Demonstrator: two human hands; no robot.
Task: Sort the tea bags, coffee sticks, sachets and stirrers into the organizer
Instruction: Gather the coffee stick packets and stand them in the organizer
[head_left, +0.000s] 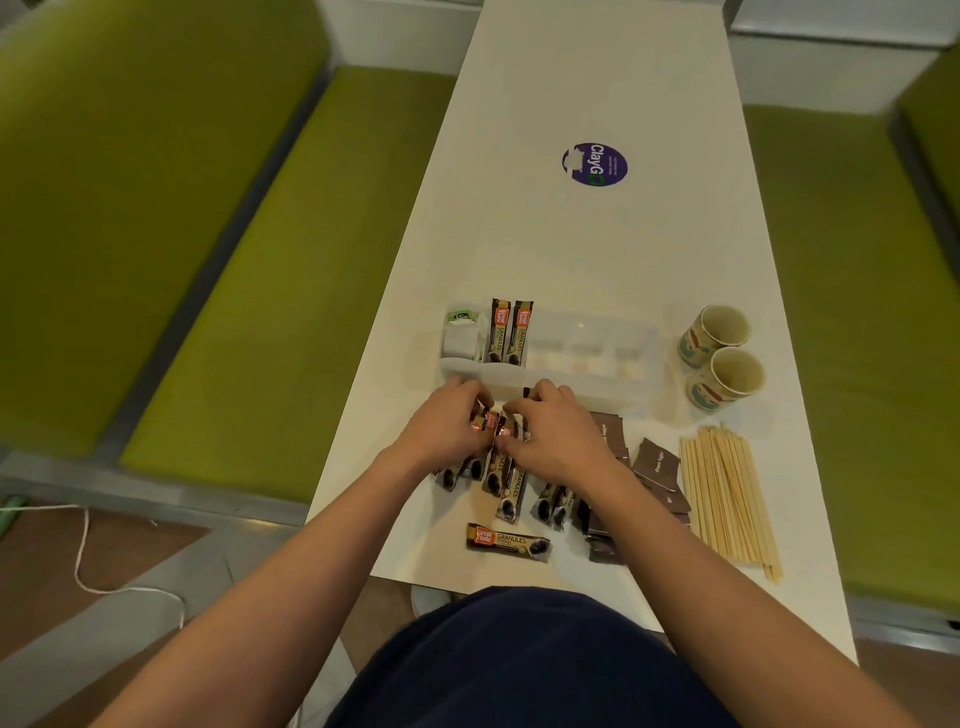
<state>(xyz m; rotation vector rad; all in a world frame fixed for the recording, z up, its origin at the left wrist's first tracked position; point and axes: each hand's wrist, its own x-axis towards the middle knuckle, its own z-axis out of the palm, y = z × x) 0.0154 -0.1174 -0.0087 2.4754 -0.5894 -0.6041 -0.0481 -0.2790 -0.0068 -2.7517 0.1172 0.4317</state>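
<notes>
The left hand (447, 428) and right hand (553, 434) are curled round a pile of coffee sticks (506, 483), fingertips nearly meeting, just before the clear organizer (587, 364). "Great Taste GRANULES" is read on one lone stick (508, 542) lying nearer. Two standing sticks (511, 330) are held in the organizer beside tea bags (461, 338). Rightward are seen "Brown Sugar" sachets (655, 464), a stirrer bundle (727, 493) and two paper cups (727, 376). A "ClayGo" sticker (595, 164) is stuck on the surface (571, 249).
</notes>
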